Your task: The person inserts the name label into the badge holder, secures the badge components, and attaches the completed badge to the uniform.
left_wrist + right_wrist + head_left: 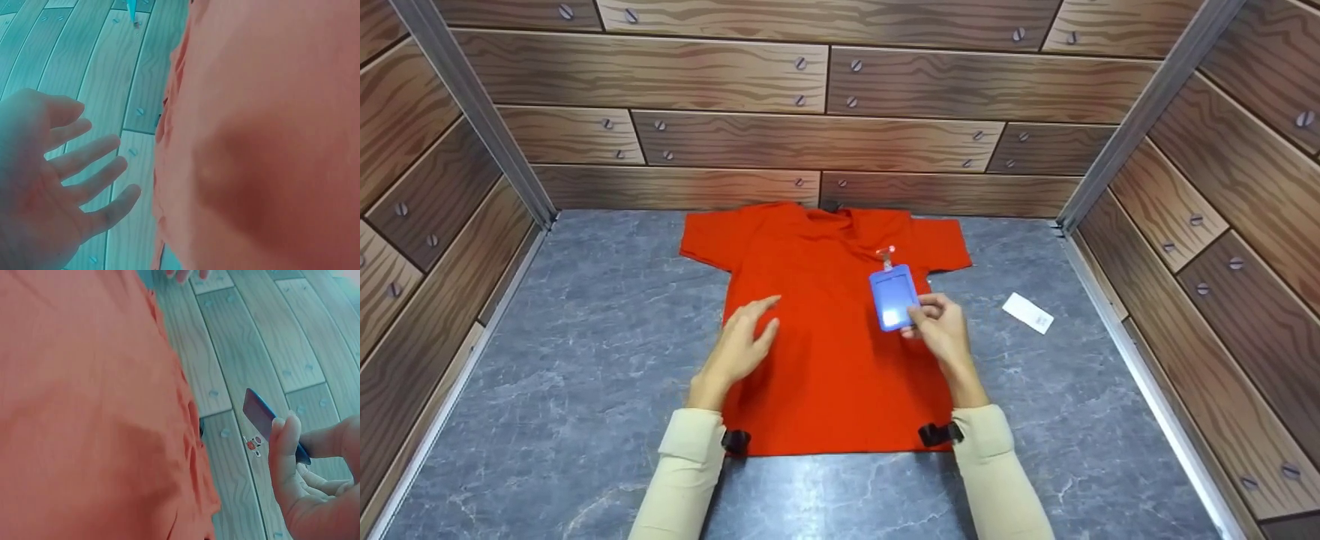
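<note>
A red short-sleeved shirt (pixel 832 322) lies spread on the grey marbled table, its collar toward the back wall. My right hand (pixel 941 326) pinches a blue badge holder (pixel 894 298) by its lower right edge, above the right side of the shirt. A clip (pixel 886 257) extends from the holder's top. In the right wrist view the badge holder (pixel 261 413) shows nearly edge-on between thumb and fingers. Over the shirt's left side my left hand (pixel 742 341) hovers with spread fingers and holds nothing; its shadow falls on the cloth in the left wrist view.
A small white card (pixel 1027 313) lies on the table (pixel 607 352) to the right of the shirt. Wood-patterned walls (pixel 825 82) enclose the back and both sides, with metal posts (pixel 484 112) at the rear corners.
</note>
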`<state>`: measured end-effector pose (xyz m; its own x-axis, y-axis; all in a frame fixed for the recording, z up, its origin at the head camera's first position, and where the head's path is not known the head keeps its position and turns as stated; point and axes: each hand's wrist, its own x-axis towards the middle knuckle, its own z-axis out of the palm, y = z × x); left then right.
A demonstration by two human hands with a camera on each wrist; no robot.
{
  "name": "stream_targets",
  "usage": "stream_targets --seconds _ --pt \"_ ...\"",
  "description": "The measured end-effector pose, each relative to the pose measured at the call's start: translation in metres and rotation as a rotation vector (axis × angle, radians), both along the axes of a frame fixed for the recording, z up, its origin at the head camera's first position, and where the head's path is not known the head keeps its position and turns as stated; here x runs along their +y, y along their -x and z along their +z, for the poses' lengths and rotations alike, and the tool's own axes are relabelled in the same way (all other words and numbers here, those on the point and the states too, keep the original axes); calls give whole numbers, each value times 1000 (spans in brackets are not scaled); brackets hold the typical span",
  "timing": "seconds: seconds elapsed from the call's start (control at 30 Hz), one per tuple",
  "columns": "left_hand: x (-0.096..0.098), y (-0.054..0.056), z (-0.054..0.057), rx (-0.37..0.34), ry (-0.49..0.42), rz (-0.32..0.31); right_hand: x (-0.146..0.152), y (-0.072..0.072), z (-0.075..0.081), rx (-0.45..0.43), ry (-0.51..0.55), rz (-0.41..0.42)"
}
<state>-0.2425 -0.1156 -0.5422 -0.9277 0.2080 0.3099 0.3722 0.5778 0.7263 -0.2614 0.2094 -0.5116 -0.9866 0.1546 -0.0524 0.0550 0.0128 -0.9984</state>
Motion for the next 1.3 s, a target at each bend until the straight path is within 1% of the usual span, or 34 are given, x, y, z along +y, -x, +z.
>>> stream_targets --seconds 0.13,0.27,0.33,0.43,0.53,0.67,0.83,0.9,1.03,1.13,1.3 --pt "7 1 0 29 -42 9 -11 -4 1 18 21 32" --pt "14 1 -1 33 -97 11 -23 -9 2 16 42 57" --pt "17 2 -1 21 -145 -5 -28 -11 1 14 58 70" --pt "21 3 -2 -31 -221 -47 -36 -14 1 23 79 92" --pt "26 3 -3 -65 -260 -73 -43 -16 0 33 94 120" --pt "35 3 -2 -93 -263 -83 -50 -18 -3 22 113 149" --pt "44 3 0 -182 -248 -83 -57 -20 -5 4 108 185" --pt "48 3 1 -200 -240 -80 -60 -21 -6 0 114 202" --pt "53 5 -1 -194 -230 -96 -64 -22 -8 -7 124 225" --pt "56 6 -2 -194 -244 -105 -66 -22 -10 -12 120 242" --pt "60 8 -4 -181 -280 -87 -68 -21 -13 -12 119 271"
